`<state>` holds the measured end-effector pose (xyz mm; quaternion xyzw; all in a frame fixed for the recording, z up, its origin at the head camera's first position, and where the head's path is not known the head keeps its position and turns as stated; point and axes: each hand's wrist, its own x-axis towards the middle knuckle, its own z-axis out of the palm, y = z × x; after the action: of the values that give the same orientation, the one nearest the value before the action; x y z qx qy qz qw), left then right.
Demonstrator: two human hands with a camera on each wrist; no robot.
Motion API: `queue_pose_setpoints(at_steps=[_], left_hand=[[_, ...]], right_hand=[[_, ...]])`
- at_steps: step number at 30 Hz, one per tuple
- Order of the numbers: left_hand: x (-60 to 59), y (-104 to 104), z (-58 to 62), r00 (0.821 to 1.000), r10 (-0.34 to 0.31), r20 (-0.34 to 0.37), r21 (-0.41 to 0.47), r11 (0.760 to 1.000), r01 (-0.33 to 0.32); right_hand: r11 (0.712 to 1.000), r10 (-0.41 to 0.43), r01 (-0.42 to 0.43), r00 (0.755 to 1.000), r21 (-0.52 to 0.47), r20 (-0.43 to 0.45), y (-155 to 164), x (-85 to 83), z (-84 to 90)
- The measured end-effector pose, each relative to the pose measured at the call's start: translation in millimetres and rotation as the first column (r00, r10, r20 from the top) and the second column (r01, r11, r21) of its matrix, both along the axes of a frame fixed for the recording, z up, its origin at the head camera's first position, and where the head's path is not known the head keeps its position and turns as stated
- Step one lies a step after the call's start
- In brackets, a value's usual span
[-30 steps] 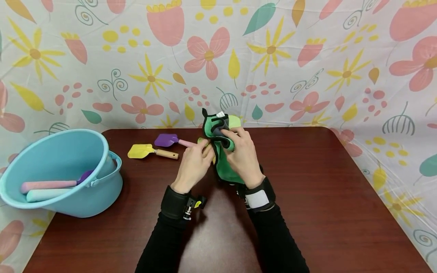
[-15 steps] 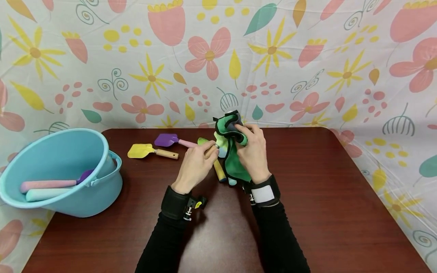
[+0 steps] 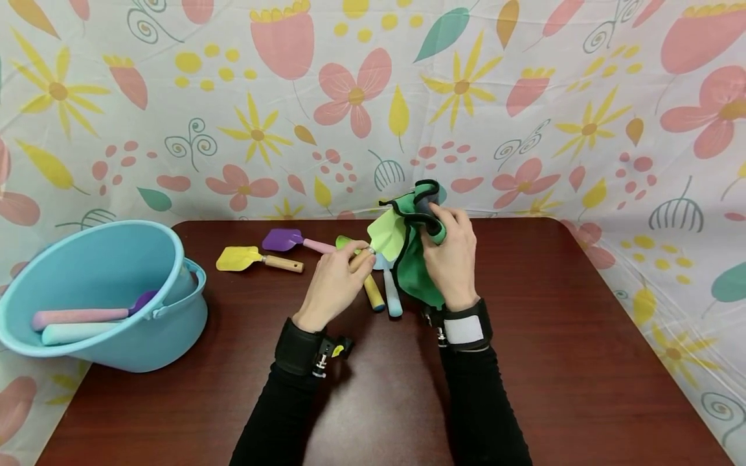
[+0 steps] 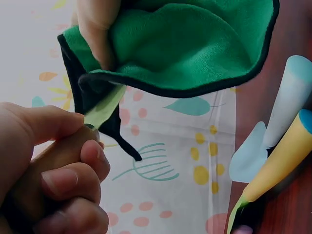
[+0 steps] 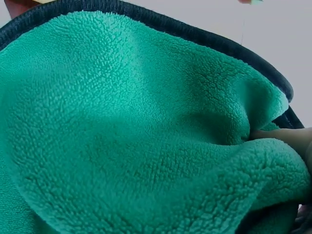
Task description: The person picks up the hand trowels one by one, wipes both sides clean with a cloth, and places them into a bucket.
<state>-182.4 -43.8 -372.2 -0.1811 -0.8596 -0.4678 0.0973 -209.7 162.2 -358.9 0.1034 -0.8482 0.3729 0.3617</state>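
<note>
My left hand (image 3: 329,283) grips the wooden handle of a small garden trowel, whose pale green blade (image 3: 387,234) points up and away. In my right hand (image 3: 452,262) is a bunched green cloth (image 3: 415,275) with black edging, hanging right beside the blade. The left wrist view shows fingers curled round the wooden handle (image 4: 58,153), and the cloth's edge overlapping the blade's tip. Fuzzy green cloth (image 5: 122,126) fills most of the right wrist view. Below the hands lie a light blue trowel (image 3: 392,294) and a green trowel with a yellow handle (image 3: 374,293).
A yellow trowel (image 3: 237,258) and a purple trowel with a pink handle (image 3: 283,239) lie left of my hands. A large light blue bucket (image 3: 157,336) stands at the left, holding pink-handled and aqua-handled tools. Behind the table (image 3: 559,362) hangs a flower-patterned sheet (image 3: 513,39).
My right hand has moved right with the cloth, drawing it off the pale green blade. More of the blue and yellow-handled trowels shows. The left hand has barely moved.
</note>
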Motion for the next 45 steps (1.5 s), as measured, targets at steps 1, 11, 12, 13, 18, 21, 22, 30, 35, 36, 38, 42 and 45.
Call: queue_pose_setpoints(at_steps=[1,11,12,13,18,21,22,30,35,36,38,42,45], left_hand=[[0.2,-1.1,0.3,1.0,0.0,0.006,0.01,1.0,-0.001],[-2.2,-7.7,2.4,0.999,0.049,-0.006,0.045,0.998,-0.049],[-2.2,-7.8,2.7,0.998,0.056,-0.009,0.049,0.997,-0.056],[-2.1,-8.1,3.0,0.998,0.063,-0.011,0.053,0.997,-0.062],[-2.4,-9.3,4.2,0.994,0.102,-0.025,0.065,0.993,-0.1],[-3.0,-10.1,4.3,0.992,0.12,-0.037,0.064,0.991,-0.118],[-3.3,-10.1,4.3,0.991,0.124,-0.041,0.064,0.991,-0.121],[-4.5,-10.5,3.1,0.987,0.141,-0.074,0.086,0.987,-0.135],[-4.0,-10.6,2.8,0.984,0.15,-0.098,0.089,0.986,-0.142],[-3.9,-10.1,2.5,0.984,0.148,-0.103,0.09,0.986,-0.139],[-3.5,-9.0,1.4,0.983,0.141,-0.116,0.092,0.987,-0.131],[-2.6,-6.3,-0.4,0.981,0.129,-0.145,0.089,0.989,-0.117],[-1.9,-3.3,-1.0,0.981,0.117,-0.154,0.081,0.991,-0.106]], right_hand=[[1.0,-0.001,0.001,1.0,-0.004,-0.004,0.6,1.0,1.6],[0.998,0.065,-0.065,0.998,0.022,-0.019,-5.5,8.4,9.5],[0.997,0.076,-0.075,0.997,0.028,-0.014,-7.4,9.2,9.8],[0.996,0.084,-0.084,0.996,0.032,-0.009,-9.3,9.9,9.9],[0.99,0.124,-0.125,0.992,0.057,0.023,-19.7,13.1,9.9],[0.983,0.154,-0.158,0.987,0.093,0.051,-26.8,14.7,9.3],[0.979,0.166,-0.172,0.984,0.107,0.063,-29.3,15.4,9.1],[0.949,0.244,-0.27,0.956,0.162,0.161,-48.1,23.9,10.0],[0.947,0.26,-0.284,0.952,0.151,0.159,-48.2,22.9,9.5],[0.948,0.261,-0.283,0.953,0.146,0.153,-47.8,22.4,9.0],[0.951,0.258,-0.277,0.956,0.137,0.14,-46.7,21.2,8.1],[0.963,0.228,-0.241,0.967,0.123,0.112,-43.5,17.9,6.0],[0.975,0.188,-0.196,0.979,0.105,0.082,-39.7,14.6,4.5]])
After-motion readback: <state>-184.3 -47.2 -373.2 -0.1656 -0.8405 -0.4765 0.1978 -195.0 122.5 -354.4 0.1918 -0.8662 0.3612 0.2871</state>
